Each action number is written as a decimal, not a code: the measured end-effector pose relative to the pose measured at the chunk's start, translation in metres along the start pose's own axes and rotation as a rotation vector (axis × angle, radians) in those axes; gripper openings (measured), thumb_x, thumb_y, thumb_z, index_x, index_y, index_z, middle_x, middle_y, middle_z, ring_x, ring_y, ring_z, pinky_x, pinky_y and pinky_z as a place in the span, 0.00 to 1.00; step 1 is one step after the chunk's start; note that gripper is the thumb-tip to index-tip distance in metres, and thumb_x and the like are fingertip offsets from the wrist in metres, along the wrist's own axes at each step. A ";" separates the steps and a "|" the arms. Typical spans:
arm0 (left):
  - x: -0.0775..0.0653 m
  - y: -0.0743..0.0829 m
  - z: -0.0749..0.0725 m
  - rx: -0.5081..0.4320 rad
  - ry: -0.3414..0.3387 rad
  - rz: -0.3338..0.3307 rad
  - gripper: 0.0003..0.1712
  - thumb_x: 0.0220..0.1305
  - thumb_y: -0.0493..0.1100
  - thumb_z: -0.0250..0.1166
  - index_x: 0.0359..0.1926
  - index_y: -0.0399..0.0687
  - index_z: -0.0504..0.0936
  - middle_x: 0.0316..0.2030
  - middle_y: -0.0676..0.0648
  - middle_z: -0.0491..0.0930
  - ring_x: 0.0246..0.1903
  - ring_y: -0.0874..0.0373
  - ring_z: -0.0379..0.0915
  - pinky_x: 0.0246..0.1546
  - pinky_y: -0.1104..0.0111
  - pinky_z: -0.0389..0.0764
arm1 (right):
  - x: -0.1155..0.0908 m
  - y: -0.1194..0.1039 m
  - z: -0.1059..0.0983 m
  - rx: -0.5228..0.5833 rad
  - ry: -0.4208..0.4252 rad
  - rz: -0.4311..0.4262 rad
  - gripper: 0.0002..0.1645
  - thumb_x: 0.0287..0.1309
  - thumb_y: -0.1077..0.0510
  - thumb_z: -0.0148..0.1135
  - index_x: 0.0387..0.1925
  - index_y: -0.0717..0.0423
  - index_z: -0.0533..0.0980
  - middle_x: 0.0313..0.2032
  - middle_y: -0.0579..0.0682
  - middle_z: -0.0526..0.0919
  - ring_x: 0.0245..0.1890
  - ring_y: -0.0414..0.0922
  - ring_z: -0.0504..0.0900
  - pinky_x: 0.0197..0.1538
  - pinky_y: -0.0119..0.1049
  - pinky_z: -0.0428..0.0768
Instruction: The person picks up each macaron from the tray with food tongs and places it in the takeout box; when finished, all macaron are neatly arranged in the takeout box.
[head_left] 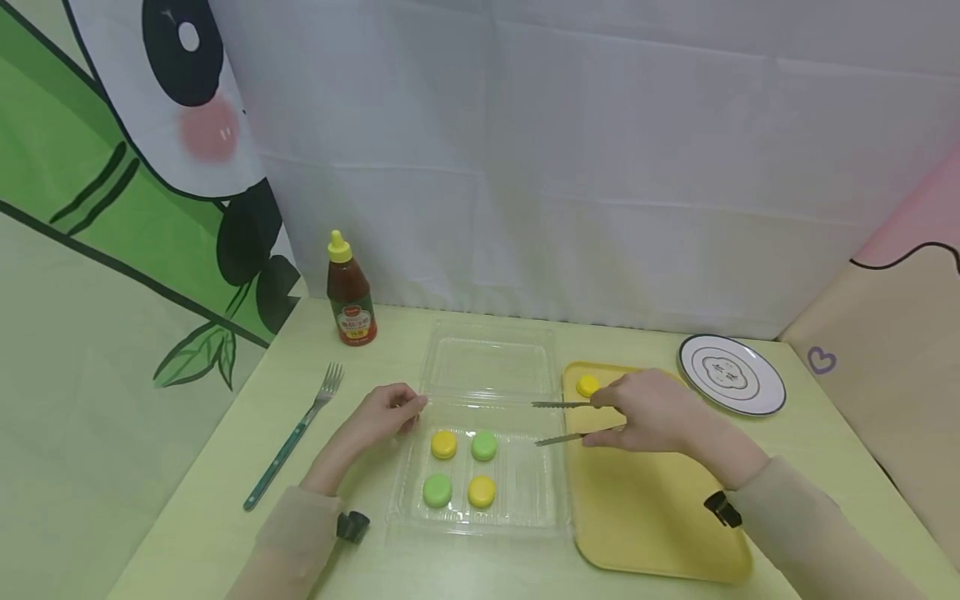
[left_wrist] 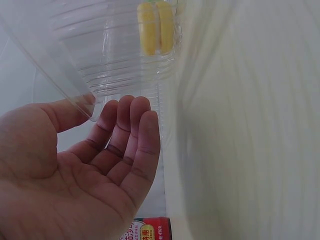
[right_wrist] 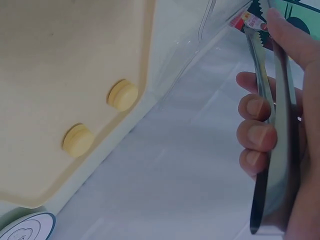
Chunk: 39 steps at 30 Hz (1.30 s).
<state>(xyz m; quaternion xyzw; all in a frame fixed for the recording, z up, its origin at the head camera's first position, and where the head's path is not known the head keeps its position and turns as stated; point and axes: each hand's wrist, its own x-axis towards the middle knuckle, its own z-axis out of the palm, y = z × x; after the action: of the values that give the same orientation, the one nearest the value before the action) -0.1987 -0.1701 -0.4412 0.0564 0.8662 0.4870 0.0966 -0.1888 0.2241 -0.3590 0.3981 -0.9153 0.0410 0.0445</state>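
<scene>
A clear plastic box (head_left: 528, 475) lies with its lid folded back. Two yellow macarons (head_left: 482, 491) and two green macarons (head_left: 437, 490) sit in its left part. My left hand (head_left: 378, 417) pinches the box's left edge near the hinge; in the left wrist view the thumb and curled fingers (left_wrist: 135, 150) are at that rim. Metal tongs (head_left: 558, 405) with serrated tips are gripped in my right hand (head_left: 652, 412), their arms spread with nothing between, above the box's right side. On the yellow tray (head_left: 652, 517), two yellow macarons (right_wrist: 123, 95) show in the right wrist view.
A fork (head_left: 292, 442) with a green handle lies left of the box. Behind it stands a sauce bottle (head_left: 351, 300) with a yellow cap. A white plate (head_left: 731, 375) with a dark rim is at the back right, and a white cloth (head_left: 600, 167) hangs behind the table.
</scene>
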 end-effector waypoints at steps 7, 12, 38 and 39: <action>0.001 -0.001 -0.002 0.005 -0.002 -0.018 0.16 0.74 0.47 0.58 0.37 0.37 0.78 0.27 0.45 0.76 0.28 0.53 0.70 0.31 0.65 0.72 | -0.003 0.018 -0.003 0.003 -0.026 0.059 0.23 0.52 0.31 0.69 0.24 0.41 0.74 0.17 0.32 0.64 0.18 0.31 0.59 0.22 0.30 0.61; 0.000 -0.001 -0.002 0.006 -0.004 -0.016 0.16 0.75 0.46 0.58 0.37 0.36 0.78 0.26 0.45 0.76 0.28 0.52 0.70 0.31 0.64 0.71 | -0.007 0.029 -0.006 0.001 -0.017 0.089 0.23 0.53 0.32 0.69 0.25 0.44 0.76 0.17 0.34 0.66 0.18 0.32 0.60 0.23 0.32 0.61; 0.000 0.000 -0.001 -0.005 -0.014 0.009 0.16 0.74 0.47 0.58 0.37 0.36 0.78 0.26 0.46 0.76 0.28 0.53 0.70 0.31 0.65 0.72 | -0.040 0.092 0.012 -0.022 -0.011 0.293 0.33 0.54 0.30 0.67 0.41 0.55 0.85 0.31 0.45 0.86 0.27 0.42 0.81 0.34 0.44 0.79; 0.000 0.000 -0.001 -0.006 -0.013 0.007 0.16 0.74 0.46 0.58 0.37 0.36 0.78 0.26 0.46 0.76 0.28 0.53 0.70 0.31 0.65 0.72 | -0.042 0.094 0.013 -0.023 -0.010 0.301 0.33 0.53 0.30 0.67 0.41 0.55 0.85 0.30 0.44 0.86 0.27 0.42 0.81 0.34 0.44 0.78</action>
<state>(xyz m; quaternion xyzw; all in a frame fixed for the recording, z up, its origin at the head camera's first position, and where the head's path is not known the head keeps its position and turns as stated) -0.1984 -0.1705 -0.4406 0.0625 0.8640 0.4894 0.1006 -0.2301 0.3172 -0.3802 0.2560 -0.9653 0.0345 0.0380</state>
